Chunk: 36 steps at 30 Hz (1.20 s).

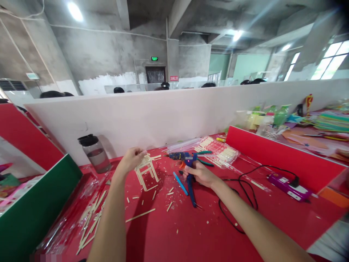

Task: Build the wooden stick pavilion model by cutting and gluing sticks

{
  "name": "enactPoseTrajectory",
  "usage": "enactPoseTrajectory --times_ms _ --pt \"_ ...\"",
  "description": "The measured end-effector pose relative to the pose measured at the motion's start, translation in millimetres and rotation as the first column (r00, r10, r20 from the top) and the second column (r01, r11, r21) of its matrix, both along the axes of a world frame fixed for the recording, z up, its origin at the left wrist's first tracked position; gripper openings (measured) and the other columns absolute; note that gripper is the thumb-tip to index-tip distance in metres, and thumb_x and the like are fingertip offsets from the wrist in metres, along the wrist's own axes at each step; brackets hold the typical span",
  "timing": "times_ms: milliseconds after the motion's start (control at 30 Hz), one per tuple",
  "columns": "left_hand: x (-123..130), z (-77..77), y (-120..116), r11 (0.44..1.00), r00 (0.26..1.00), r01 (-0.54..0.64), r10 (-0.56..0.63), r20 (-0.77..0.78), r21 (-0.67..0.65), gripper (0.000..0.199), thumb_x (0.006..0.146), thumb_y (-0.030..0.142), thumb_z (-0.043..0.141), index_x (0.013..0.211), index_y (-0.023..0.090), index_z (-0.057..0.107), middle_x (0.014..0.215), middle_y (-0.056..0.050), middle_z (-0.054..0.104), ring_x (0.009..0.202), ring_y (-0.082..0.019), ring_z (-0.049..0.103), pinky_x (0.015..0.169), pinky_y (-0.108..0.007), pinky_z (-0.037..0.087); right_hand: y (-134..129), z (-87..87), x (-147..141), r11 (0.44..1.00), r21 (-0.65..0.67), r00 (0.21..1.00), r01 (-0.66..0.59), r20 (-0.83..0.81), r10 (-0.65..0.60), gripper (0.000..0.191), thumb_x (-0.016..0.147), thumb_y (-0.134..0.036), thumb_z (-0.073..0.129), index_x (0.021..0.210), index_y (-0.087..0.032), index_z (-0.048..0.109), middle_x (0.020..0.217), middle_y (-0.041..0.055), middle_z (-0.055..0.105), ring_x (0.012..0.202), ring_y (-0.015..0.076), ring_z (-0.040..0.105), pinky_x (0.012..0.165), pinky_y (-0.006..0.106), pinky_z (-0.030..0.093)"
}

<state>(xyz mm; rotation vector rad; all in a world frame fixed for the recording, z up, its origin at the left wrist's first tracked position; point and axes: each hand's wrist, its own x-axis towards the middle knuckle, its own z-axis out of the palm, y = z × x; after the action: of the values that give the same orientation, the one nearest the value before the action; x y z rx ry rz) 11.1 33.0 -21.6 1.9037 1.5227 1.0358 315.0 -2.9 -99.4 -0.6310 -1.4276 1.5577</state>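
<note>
Left hand (132, 159) pinches stick frame (140, 179) beneath its fingertips; right hand (201, 174) wraps fingers round glue gun (188, 157); nozzle (168, 155) best kept off skin.

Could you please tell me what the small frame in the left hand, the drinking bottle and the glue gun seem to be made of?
The small frame: probably unfinished wood, pale and matte. The drinking bottle: clear plastic or glass, as liquid shows through; which one, I cannot tell. The glue gun: likely moulded plastic, judging by its even blue body.
</note>
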Motion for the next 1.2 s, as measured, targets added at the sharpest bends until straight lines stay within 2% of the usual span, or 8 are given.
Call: enactPoseTrajectory --times_ms 67,167,300,433,700,933,1067,1200 --pt "0.6 0.9 -0.1 1.0 1.0 0.002 -0.002 -0.019 0.008 0.04 0.069 0.056 0.057 0.065 0.016 0.058 0.051 0.006 0.042 0.047 -0.009 0.036 0.047 -0.022 0.028 -1.0 -0.3 -3.7 0.998 0.039 0.997 0.042 0.061 -0.044 0.032 0.081 -0.049 0.068 0.087 -0.018 0.061 0.066 -0.0023 0.053 0.062 0.0133 0.053 0.065 0.028 0.045" --pt "2.0 3.7 -1.9 1.0 0.998 0.014 -0.013 -0.065 0.013 0.038 0.071 0.054 0.058 0.067 0.016 0.059 0.053 0.005 0.046 0.048 -0.01 0.039 0.048 -0.023 0.031 -4.2 0.4 -11.6 0.974 0.168 0.956 0.151 0.226 -0.188 0.039 0.085 -0.057 0.059 0.081 -0.018 0.059 0.063 -0.0018 0.054 0.059 0.0141 0.053 0.063 0.028 0.044" --pt "6.8 6.4 -4.2 1.0 0.989 0.023 -0.02 -0.149 0.019 0.036 0.074 0.052 0.055 0.068 0.017 0.059 0.054 0.004 0.047 0.05 -0.011 0.04 0.049 -0.023 0.031 -11.1 2.2 -22.4 0.879 0.426 0.829 0.213 0.397 -0.394 0.041 0.088 -0.056 0.053 0.073 -0.018 0.059 0.059 -0.0015 0.054 0.058 0.0161 0.054 0.062 0.028 0.042" --pt "14.3 5.6 -4.1 0.999 0.978 0.031 -0.024 -0.205 0.033 0.033 0.077 0.049 0.053 0.067 0.018 0.057 0.054 0.004 0.048 0.051 -0.011 0.041 0.051 -0.024 0.031 -15.0 2.3 -27.8 0.8 0.532 0.747 0.278 0.404 -0.528 0.041 0.09 -0.054 0.049 0.071 -0.02 0.059 0.054 -0.0013 0.055 0.059 0.0185 0.056 0.062 0.029 0.042" --pt "25.8 5.8 -5.3 0.997 0.946 0.0 0.025 -0.323 0.077 0.028 0.081 0.043 0.051 0.07 0.018 0.059 0.059 0.001 0.054 0.054 -0.013 0.045 0.054 -0.024 0.032 -14.0 -1.7 -29.9 0.742 0.584 0.707 0.33 0.369 -0.604 0.038 0.091 -0.051 0.049 0.069 -0.022 0.057 0.05 -0.0002 0.053 0.06 0.0213 0.058 0.062 0.03 0.043" --pt "23.1 5.8 -5.0 0.998 0.946 0.001 0.021 -0.325 0.068 0.029 0.08 0.045 0.051 0.07 0.019 0.057 0.058 0.002 0.053 0.053 -0.013 0.046 0.054 -0.025 0.033 -12.2 -10.6 -32.8 0.657 0.672 0.666 0.343 0.319 -0.674 0.029 0.091 -0.05 0.051 0.08 -0.023 0.057 0.077 0.0017 0.06 0.077 0.0212 0.058 0.073 0.03 0.042" --pt "20.6 4.8 -3.5 0.998 0.949 0.015 0.004 -0.317 0.057 0.03 0.08 0.047 0.05 0.069 0.019 0.056 0.057 0.003 0.051 0.054 -0.013 0.046 0.054 -0.024 0.033 -10.7 -13.0 -35.0 0.637 0.701 0.63 0.319 0.346 -0.695 0.032 0.093 -0.051 0.048 0.081 -0.022 0.057 0.079 0.0024 0.058 0.077 0.0212 0.058 0.074 0.03 0.041" --pt "21.0 5.6 -4.5 0.998 0.946 0.02 0.002 -0.324 0.065 0.029 0.08 0.045 0.05 0.069 0.019 0.057 0.058 0.002 0.051 0.055 -0.013 0.046 0.055 -0.025 0.034 -9.5 -13.9 -37.2 0.626 0.701 0.633 0.343 0.319 -0.705 0.032 0.092 -0.051 0.05 0.081 -0.022 0.058 0.08 0.003 0.058 0.079 0.0221 0.057 0.075 0.03 0.041"
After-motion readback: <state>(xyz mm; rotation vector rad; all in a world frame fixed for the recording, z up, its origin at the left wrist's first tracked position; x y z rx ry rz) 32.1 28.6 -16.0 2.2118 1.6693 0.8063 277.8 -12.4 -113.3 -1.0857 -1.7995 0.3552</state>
